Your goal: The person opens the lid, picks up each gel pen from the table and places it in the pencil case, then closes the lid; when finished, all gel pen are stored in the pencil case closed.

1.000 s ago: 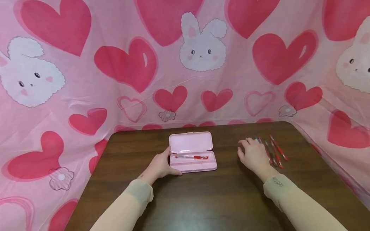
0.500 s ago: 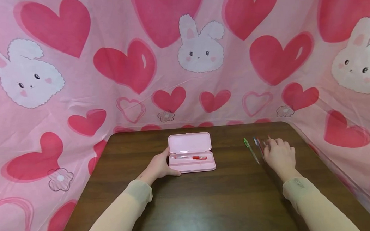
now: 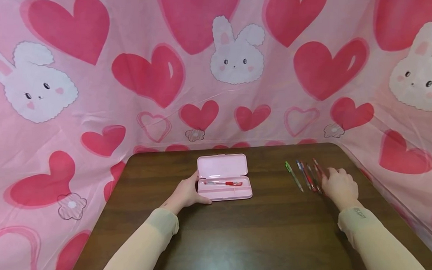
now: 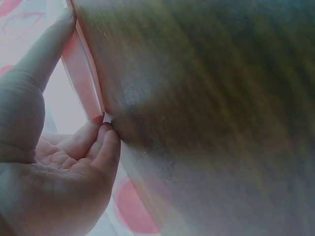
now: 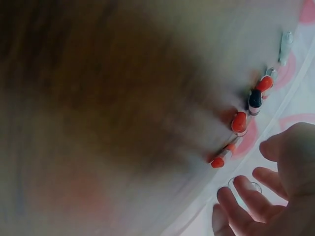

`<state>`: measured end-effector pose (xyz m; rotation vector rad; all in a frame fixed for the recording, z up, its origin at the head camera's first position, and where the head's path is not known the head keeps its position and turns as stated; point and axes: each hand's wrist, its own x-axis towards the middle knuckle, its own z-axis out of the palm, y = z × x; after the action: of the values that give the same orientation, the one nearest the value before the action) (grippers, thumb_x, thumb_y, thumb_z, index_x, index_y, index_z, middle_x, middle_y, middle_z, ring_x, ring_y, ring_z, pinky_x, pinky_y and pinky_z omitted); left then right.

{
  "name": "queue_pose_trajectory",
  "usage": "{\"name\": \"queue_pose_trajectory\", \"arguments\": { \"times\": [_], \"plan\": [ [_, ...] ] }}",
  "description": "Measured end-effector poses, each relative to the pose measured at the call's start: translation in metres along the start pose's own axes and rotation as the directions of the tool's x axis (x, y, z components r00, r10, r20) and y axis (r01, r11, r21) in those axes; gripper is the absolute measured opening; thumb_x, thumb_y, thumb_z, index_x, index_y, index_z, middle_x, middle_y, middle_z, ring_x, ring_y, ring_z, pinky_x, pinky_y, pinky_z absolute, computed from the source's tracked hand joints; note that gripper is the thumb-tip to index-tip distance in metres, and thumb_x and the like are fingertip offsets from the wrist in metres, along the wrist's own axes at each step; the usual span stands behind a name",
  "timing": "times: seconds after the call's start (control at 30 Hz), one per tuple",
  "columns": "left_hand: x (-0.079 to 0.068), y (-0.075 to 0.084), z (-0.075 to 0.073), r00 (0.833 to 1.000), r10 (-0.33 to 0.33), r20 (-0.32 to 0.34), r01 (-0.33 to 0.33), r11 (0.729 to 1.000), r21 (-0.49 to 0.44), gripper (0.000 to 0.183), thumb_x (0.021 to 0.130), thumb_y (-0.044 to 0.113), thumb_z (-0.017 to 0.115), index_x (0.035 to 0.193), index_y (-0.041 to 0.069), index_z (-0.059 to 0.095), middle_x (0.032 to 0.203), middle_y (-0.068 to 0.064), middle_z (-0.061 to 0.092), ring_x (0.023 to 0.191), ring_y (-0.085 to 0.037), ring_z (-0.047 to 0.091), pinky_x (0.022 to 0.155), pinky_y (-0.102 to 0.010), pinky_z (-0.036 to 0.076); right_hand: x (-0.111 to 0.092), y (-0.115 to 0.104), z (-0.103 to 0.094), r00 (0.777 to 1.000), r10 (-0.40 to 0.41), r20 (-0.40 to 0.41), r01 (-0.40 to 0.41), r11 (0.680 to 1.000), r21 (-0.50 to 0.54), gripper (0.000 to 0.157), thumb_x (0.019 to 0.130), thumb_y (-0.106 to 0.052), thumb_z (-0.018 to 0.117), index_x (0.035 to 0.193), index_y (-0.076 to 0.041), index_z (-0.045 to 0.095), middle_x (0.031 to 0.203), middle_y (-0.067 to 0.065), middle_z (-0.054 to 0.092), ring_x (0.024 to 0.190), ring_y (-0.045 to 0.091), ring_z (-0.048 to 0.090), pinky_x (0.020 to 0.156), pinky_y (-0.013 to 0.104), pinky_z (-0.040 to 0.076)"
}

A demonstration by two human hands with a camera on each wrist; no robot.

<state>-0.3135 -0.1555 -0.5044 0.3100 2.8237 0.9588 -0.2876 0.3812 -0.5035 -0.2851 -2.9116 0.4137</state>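
My left hand (image 3: pixel 185 193) holds the left end of a pink pencil case (image 3: pixel 222 166), its lid raised. In the left wrist view, thumb and fingers grip the end wall of the case (image 4: pixel 84 73). A red-capped gel pen (image 3: pixel 235 183) lies in the back compartment. On the right, my right hand (image 3: pixel 341 188) is beside a loose row of pens, fingers relaxed and nothing in its grasp. A green pen (image 3: pixel 294 177) lies leftmost; a blue-tipped pen (image 3: pixel 303 172) and several red and dark ones follow. The right wrist view shows red-capped pens (image 5: pixel 239 122) and a black-capped pen (image 5: pixel 255 101) near the fingers.
A dark brown wooden table (image 3: pixel 222 238) carries everything. Pink cloth (image 3: pixel 156 126) with hearts and rabbits hangs behind and along both sides. The table's far edge runs close behind the raised lid.
My right hand has moved from the left of the pens, across them, to their right side. The green pen, hidden at first, now shows apart from the others. The left hand keeps its hold.
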Motion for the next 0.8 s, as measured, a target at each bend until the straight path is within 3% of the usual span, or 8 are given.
{"name": "queue_pose_trajectory", "arguments": {
  "times": [0.33, 0.6, 0.8],
  "plan": [
    [0.0, -0.002, -0.001, 1.0, 0.009, -0.008, -0.009, 1.0, 0.008, 0.131, 0.07, 0.048, 0.105, 0.174, 0.019, 0.031, 0.164, -0.012, 0.059, 0.147, -0.036, 0.059, 0.127, -0.059, 0.046, 0.005, 0.004, -0.002, 0.989, 0.044, 0.141, -0.046, 0.999, 0.006, 0.053, 0.109, -0.025, 0.049, 0.152, 0.007, 0.048, 0.141, 0.043, 0.051, 0.123, 0.067, 0.056, 0.101, 0.078, 0.05],
    [0.001, 0.0, -0.001, 1.0, 0.007, 0.003, -0.008, 1.0, 0.004, 0.131, 0.071, 0.047, 0.104, 0.175, 0.019, 0.029, 0.165, -0.012, 0.057, 0.148, -0.035, 0.058, 0.127, -0.06, 0.046, 0.009, 0.01, -0.002, 0.983, 0.038, 0.178, -0.037, 0.999, -0.01, 0.052, 0.108, -0.023, 0.05, 0.15, 0.007, 0.05, 0.138, 0.043, 0.054, 0.123, 0.067, 0.056, 0.102, 0.076, 0.05],
    [-0.001, 0.0, -0.001, 1.0, 0.005, 0.007, -0.005, 1.0, -0.017, 0.13, 0.072, 0.047, 0.104, 0.175, 0.021, 0.029, 0.166, -0.011, 0.057, 0.148, -0.035, 0.057, 0.127, -0.061, 0.046, 0.01, 0.011, 0.001, 0.985, 0.016, 0.172, -0.012, 1.0, -0.021, 0.047, 0.107, -0.021, 0.052, 0.141, 0.01, 0.059, 0.126, 0.041, 0.061, 0.115, 0.064, 0.061, 0.096, 0.074, 0.053]
  ]
}}
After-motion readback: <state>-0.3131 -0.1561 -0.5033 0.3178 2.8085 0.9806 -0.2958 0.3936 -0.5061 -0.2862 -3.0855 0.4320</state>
